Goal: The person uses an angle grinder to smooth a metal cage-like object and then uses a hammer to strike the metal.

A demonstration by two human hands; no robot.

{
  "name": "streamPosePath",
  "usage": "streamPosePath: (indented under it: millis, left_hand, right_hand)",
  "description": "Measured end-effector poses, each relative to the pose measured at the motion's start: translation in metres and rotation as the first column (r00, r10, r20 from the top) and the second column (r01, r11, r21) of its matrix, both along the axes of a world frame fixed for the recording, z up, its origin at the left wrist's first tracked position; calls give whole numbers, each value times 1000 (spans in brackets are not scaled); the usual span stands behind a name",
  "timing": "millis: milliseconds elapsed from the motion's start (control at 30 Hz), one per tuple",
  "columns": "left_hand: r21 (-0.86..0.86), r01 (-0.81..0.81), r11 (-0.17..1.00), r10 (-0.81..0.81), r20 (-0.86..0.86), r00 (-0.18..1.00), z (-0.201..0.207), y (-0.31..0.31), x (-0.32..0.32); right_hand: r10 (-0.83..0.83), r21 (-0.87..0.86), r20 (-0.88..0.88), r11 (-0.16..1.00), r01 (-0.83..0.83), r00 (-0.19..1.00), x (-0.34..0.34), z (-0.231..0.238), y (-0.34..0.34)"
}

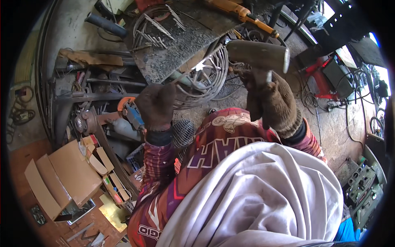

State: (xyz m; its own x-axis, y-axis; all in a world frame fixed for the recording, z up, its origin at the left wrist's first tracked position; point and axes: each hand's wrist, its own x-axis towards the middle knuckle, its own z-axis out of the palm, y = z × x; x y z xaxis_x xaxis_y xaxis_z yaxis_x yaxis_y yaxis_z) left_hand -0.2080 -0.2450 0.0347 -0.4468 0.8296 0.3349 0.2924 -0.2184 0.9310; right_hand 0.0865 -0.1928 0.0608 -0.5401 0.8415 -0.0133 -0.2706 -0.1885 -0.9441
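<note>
The left glove point(156, 105) closes over the near end of a thin rod point(193, 71), hiding it. Above the right glove point(273, 103), the tool point(257, 53) it grips is motion-blurred, its kind unclear. A white cloth point(255, 197) covers both elbows below.

A thin metal rod point(193, 71) slants up to a bright tip beside a grey-headed hammer point(257, 54).

Both the left hand point(156, 105) and the right hand point(273, 103) wear dark brown gloves. The sleeves point(164, 181) show a maroon-and-orange pattern; near, a cloth point(255, 197) is pale lilac-white. Far right, a tool point(242, 12) is yellow.
</note>
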Motion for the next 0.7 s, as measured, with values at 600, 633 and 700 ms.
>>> streamPosePath:
  millis: [600,633,700]
  left_hand:
    - [-127,-72,989,25,-339,940,20,1,26]
    - [-144,-73,987,20,-340,940,20,4,25]
    - [-201,-68,977,-7,-353,935,23,5,24]
  right_hand:
    - [-18,81,197,997,2,980,-5,4,-19]
    - [-76,136,39,988,70,996,-5,-9,-21]
    - [-97,231,89,970,74,991,-9,-16,-21]
